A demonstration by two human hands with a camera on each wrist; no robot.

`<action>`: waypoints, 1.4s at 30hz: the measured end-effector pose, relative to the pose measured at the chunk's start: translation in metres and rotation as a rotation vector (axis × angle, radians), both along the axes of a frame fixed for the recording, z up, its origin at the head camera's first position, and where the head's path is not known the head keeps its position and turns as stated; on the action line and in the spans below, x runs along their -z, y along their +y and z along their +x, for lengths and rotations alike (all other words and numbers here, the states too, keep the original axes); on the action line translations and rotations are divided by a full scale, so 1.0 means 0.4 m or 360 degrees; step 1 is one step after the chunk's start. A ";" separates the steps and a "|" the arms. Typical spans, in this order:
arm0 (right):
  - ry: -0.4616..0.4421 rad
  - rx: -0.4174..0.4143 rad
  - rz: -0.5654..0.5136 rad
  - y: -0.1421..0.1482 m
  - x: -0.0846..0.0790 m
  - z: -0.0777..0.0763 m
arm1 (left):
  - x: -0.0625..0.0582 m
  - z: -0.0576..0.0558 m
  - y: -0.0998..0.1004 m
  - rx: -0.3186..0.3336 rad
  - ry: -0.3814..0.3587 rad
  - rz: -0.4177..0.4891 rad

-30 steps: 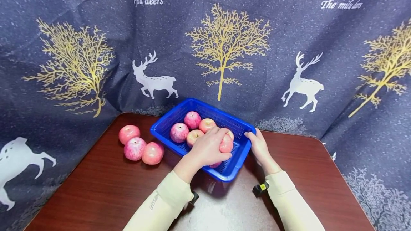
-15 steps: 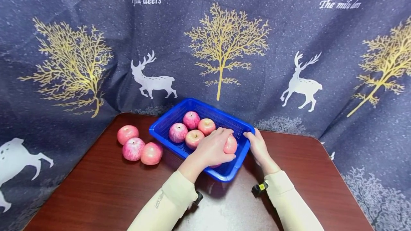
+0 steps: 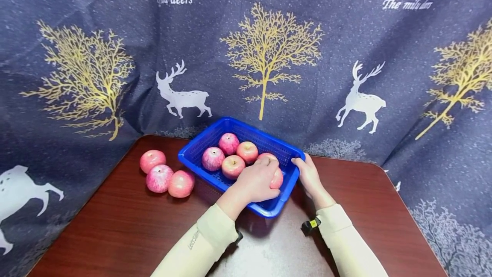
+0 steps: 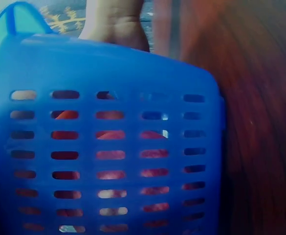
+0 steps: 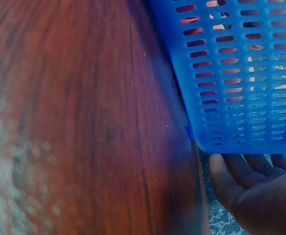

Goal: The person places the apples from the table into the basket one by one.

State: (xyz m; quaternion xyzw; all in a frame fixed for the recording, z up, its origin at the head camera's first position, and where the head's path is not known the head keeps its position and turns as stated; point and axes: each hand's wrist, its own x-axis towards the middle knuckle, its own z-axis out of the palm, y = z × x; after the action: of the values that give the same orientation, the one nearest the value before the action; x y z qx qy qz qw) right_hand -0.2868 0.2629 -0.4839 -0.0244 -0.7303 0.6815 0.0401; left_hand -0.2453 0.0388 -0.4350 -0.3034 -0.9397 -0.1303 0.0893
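Note:
In the head view, a blue plastic basket (image 3: 269, 213) with slotted walls stands on the table and contains several red-pink apples (image 3: 232, 166). My left hand (image 3: 256, 183) reaches over the basket's near side, its fingers curved over an apple (image 3: 277, 178) at the right end inside. Another apple (image 3: 267, 157) sits just behind those fingers. My right hand (image 3: 310, 178) grips the basket's right rim, thumb on top. The left wrist view has the left hand (image 4: 116, 24) above the slotted wall, fingers hidden. In the right wrist view, the right hand's (image 5: 260, 196) fingers are at the rim.
Left of the basket, three apples (image 3: 159, 178) lie close together on the brown wooden table (image 3: 115, 230). Directly behind the table hangs a dark blue curtain (image 3: 230, 76) printed with trees and deer.
With the apple under its fingers, my left hand first shifts right, then settles slightly lower and nearer. The apple behind it now shows more. My right hand keeps its place on the rim.

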 end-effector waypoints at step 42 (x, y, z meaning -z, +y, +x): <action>-0.0020 0.0000 -0.0030 0.000 0.003 -0.001 | -0.010 0.019 -0.031 0.0032 0.0069 0.0028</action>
State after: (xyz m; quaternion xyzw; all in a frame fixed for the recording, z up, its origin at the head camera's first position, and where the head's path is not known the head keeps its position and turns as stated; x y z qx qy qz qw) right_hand -0.2870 0.2631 -0.4852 -0.0291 -0.7242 0.6881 0.0352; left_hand -0.2378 0.0265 -0.4308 -0.3148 -0.9333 -0.1328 0.1110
